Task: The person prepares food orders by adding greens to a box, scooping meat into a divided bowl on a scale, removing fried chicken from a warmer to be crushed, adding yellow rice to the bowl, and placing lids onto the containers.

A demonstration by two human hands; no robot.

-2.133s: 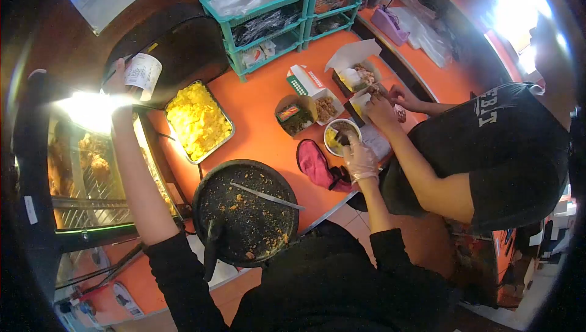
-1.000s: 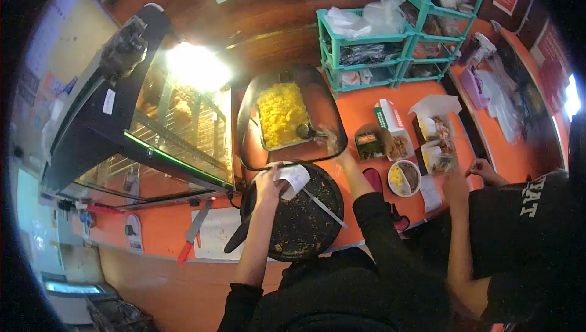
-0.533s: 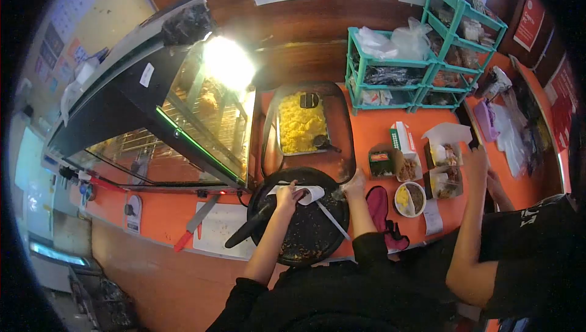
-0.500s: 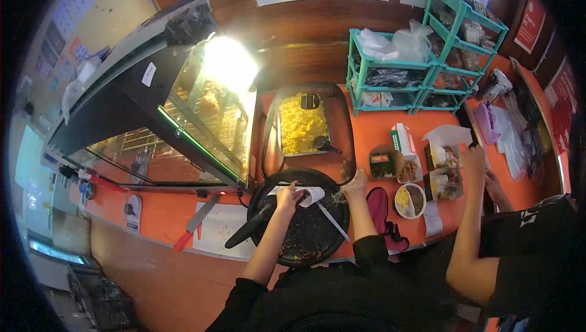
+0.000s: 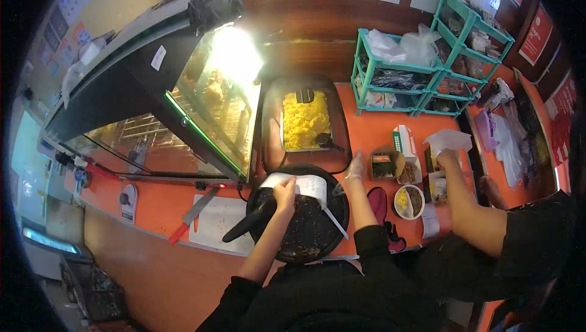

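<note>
My left hand [image 5: 284,194] is closed on a white paper slip [image 5: 314,187] with faint print, which curves away to the right above a large round black pan [image 5: 299,234]. A pale, thin strip [image 5: 335,221] lies across the pan's right side. My right hand [image 5: 356,168], in a clear plastic glove, is held beside the pan's right rim with its fingers stretched out and nothing in them. Just beyond it stands a tray of yellow rice [image 5: 305,121] with a black-handled scoop [image 5: 327,143].
A lit glass display warmer [image 5: 201,118] stands at left, near a red-handled knife [image 5: 190,217]. Teal racks [image 5: 397,79] hold packets at the back. At right, a co-worker's hand [image 5: 448,160] reaches over food boxes [image 5: 384,164] and a round bowl [image 5: 409,202].
The paper slip has opened out from a curl in my left hand. My right hand has moved up, fingers straightened. The co-worker's hand has lowered to the boxes. The view has shifted slightly.
</note>
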